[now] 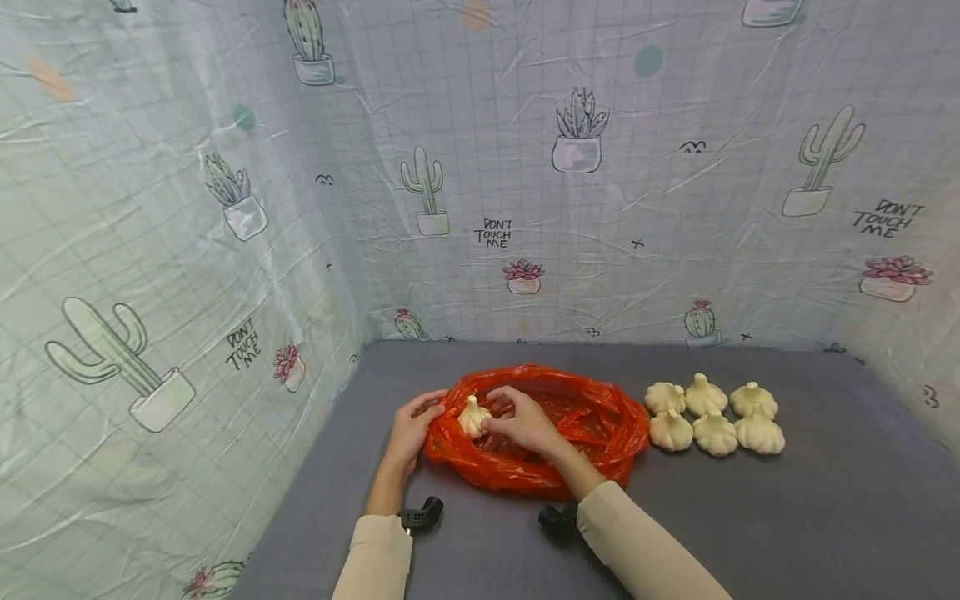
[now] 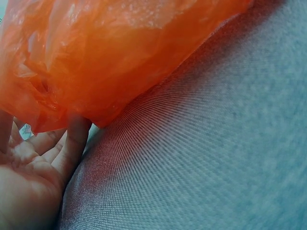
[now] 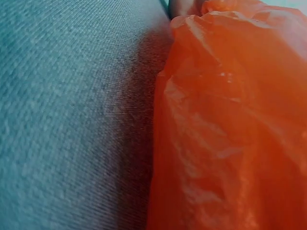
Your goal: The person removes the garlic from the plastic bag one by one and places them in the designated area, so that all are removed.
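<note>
A red plastic bag (image 1: pixel 517 482) lies with its mouth wide on the table. My left hand (image 1: pixel 408 429) holds the bag's left edge; the left wrist view shows its fingers against the thin orange-red plastic (image 2: pixel 120 62). Inside the left end of the bag is a garlic bulb (image 1: pixel 472 419), its stem pointing up. My right hand (image 1: pixel 528 423) reaches over the near rim and pinches this bulb from the right, thumb and fingers curved at its side. In the right wrist view the bag's side (image 3: pixel 230 120) hides the right hand.
Several garlic bulbs (image 1: pixel 715 433) stand in two rows on the grey table (image 1: pixel 847 500), just right of the bag. A curtain (image 1: pixel 637 275) printed with cacti closes off the back and sides. Dark wrist devices (image 1: pixel 423 514) sit at both sleeves.
</note>
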Motion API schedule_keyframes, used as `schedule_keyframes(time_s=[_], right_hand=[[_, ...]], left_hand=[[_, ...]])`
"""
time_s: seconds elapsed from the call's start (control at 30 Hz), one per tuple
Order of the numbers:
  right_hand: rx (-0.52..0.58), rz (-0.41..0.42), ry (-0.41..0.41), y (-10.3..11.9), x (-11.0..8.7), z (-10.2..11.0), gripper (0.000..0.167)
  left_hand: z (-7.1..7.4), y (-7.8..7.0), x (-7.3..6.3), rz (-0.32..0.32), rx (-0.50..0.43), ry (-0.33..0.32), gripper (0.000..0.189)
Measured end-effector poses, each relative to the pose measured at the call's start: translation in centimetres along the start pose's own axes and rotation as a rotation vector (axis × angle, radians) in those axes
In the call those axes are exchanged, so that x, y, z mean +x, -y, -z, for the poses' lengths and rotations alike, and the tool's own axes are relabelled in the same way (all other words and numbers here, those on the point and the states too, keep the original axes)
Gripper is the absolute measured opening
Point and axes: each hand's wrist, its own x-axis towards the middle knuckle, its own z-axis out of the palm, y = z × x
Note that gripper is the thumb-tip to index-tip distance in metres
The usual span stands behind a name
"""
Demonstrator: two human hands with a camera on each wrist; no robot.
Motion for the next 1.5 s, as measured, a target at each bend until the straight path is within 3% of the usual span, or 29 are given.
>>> schedule_keyframes(time_s=[0.7,1.13,1.5], right_hand=[[-0.121,0.037,0.061,-0.5,0.8,-1.1,0.060],[-0.178,0.078,0.047,-0.5,1.1,-1.5,0.059],[-0.180,0.042,0.016,-0.6,1.1,-1.4,0.052]], left_hand=[[-0.1,-0.1,-0.1,0.002,-0.005,-0.003,0.030],[-0.1,0.1,0.0,0.003,-0.005,-0.001,0.030],[0.0,-0.1,-0.2,0.005,-0.004,-0.003,0.031]])
